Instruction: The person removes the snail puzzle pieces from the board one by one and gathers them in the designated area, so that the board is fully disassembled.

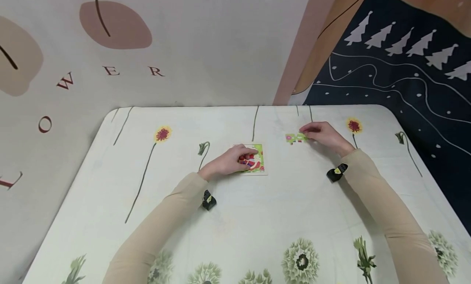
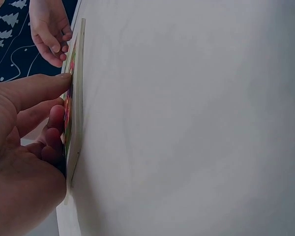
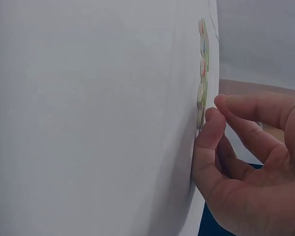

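Note:
A square picture puzzle [image 1: 260,153], with green, red and purple colours, lies in a thin pale tray [image 2: 79,113] at the middle of the table. My left hand [image 1: 237,158] rests on it; the index fingertip touches the picture and the other fingers bend in over it. To the right lie a few small green jigsaw pieces [image 1: 290,138], side by side and flat on the cloth. Over their right end hovers my right hand [image 1: 324,135]. In the right wrist view its thumb and index fingertips nearly meet beside the pieces [image 3: 203,64], and no piece shows between them.
A white cloth [image 1: 176,231] printed with flowers covers the table. Behind the table's far edge hangs a pale curtain [image 1: 220,51] with letters, and a dark blue cloth [image 1: 375,79] with white trees at the right. Small black devices [image 1: 209,200] are worn on both wrists.

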`<state>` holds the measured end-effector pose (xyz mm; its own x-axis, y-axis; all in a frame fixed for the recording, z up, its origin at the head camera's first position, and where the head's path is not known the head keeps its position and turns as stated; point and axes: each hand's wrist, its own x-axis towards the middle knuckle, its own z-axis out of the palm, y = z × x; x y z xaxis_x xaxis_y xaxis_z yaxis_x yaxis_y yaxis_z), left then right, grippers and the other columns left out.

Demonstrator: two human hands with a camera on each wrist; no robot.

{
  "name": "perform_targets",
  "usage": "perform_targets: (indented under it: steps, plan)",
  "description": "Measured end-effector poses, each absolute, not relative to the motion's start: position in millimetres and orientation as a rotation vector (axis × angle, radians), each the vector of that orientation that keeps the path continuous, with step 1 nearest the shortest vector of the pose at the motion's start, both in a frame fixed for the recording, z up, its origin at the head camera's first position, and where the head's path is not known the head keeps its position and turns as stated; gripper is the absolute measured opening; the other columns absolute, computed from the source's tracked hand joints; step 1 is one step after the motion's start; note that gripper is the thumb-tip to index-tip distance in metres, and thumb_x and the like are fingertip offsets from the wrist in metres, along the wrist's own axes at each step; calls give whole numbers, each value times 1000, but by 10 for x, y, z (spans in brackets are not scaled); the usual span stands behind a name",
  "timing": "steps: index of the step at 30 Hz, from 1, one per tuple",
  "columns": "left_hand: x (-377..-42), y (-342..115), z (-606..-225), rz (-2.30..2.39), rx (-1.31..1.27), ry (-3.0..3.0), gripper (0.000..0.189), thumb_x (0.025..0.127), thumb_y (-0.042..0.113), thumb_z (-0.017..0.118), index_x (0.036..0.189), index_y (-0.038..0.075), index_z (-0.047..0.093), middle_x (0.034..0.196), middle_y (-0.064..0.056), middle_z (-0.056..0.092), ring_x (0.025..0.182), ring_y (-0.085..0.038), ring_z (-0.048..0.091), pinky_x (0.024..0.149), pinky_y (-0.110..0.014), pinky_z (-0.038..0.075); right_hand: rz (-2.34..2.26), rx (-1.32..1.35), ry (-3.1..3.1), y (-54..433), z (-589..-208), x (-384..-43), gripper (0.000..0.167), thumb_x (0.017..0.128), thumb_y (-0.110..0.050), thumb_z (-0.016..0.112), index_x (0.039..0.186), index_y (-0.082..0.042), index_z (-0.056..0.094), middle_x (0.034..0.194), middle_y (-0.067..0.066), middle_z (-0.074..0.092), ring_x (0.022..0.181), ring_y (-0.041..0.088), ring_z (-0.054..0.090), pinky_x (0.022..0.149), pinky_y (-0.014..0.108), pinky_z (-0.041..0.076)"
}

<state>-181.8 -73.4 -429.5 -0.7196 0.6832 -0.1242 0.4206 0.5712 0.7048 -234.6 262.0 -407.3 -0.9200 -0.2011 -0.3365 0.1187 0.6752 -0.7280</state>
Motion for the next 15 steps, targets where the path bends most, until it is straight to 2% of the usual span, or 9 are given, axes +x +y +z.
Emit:
perform_targets:
  steps: [15]
  plan:
    - [-1814, -735, -4295, 930, 887, 2427, 54, 92, 11, 68, 143, 2, 52, 115, -15, 56, 103, -23, 47, 93, -35, 38, -1106, -59, 2509, 2608, -4060, -2358, 38, 103, -16, 52, 139, -2, 55, 142, 22, 52, 111, 25, 48, 81, 21, 44]
